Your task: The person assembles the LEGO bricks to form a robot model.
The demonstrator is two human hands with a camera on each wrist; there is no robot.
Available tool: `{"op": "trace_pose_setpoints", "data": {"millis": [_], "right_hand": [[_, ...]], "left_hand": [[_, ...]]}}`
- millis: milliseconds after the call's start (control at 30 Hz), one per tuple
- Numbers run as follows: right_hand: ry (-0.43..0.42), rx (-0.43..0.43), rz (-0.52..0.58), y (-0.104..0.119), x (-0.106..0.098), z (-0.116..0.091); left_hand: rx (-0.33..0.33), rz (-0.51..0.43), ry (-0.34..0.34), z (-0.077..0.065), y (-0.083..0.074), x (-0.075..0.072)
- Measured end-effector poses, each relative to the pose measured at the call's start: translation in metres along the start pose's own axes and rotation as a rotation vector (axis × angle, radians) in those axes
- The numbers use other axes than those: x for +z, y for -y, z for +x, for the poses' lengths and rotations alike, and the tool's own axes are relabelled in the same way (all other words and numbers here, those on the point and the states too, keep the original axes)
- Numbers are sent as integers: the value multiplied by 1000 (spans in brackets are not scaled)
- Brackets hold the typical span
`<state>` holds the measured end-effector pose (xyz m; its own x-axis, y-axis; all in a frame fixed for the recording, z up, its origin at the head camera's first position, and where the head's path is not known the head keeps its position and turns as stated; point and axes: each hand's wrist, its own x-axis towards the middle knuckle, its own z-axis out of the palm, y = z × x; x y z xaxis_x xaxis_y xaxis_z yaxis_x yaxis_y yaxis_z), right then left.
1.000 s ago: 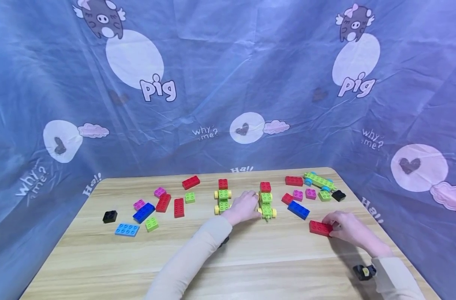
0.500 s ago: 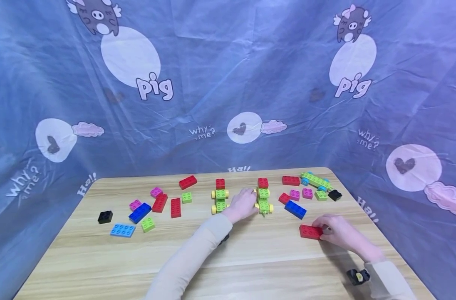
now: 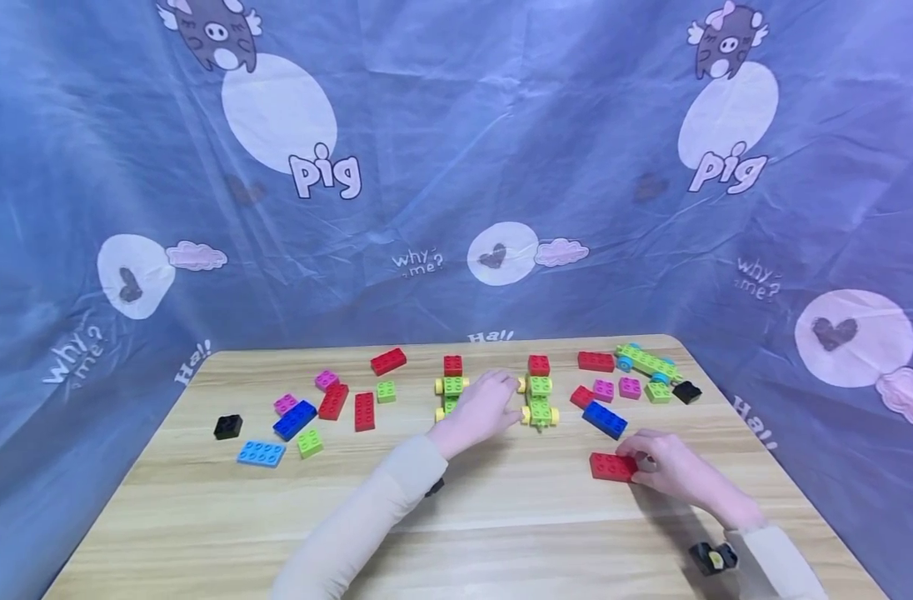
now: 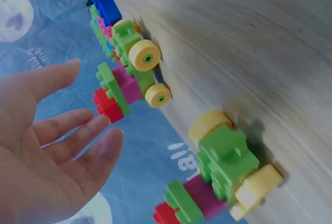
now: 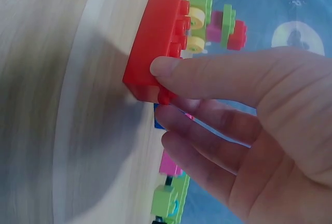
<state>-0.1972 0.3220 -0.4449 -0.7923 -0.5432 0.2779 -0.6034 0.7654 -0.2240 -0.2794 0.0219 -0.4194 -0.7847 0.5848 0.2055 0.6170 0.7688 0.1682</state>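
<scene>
My right hand [image 3: 677, 467] pinches one end of a long red building brick [image 3: 611, 467] between thumb and fingers, low over the table. In the right wrist view the brick [image 5: 153, 42] has its studs facing the far side. My left hand [image 3: 477, 410] is between two small toy vehicles, the left vehicle [image 3: 452, 387] and the right vehicle [image 3: 540, 404]. Each is green with yellow wheels and a red block at its far end. In the left wrist view the left hand's fingers [image 4: 101, 151] are spread, loosely bent and apart from both vehicles, with nothing held.
Left of the vehicles lie loose bricks, among them a light blue one [image 3: 261, 453] and a black one [image 3: 228, 427]. A dark blue brick [image 3: 605, 420] lies beyond my right hand. Farther back is a green wheeled base [image 3: 647, 363]. A printed blue cloth hangs behind the table.
My right hand has brought the red brick leftward and slightly nearer. The left hand has drawn a little away from the right vehicle. The head view has shifted slightly.
</scene>
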Motion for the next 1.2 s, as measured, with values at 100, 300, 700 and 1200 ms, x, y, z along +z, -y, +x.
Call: {"op": "trace_pose_setpoints", "data": {"millis": [100, 300, 700, 1200], "right_hand": [[15, -1, -1, 0, -1, 3], [53, 24, -7, 3, -3, 12], [81, 39, -25, 16, 4, 22], [96, 6, 14, 24, 16, 32]], "left_hand": [[16, -20, -11, -8, 3, -6], [53, -94, -33, -27, 17, -14], [78, -165, 44, -75, 55, -22], [46, -336, 95, -132, 119, -35]]}}
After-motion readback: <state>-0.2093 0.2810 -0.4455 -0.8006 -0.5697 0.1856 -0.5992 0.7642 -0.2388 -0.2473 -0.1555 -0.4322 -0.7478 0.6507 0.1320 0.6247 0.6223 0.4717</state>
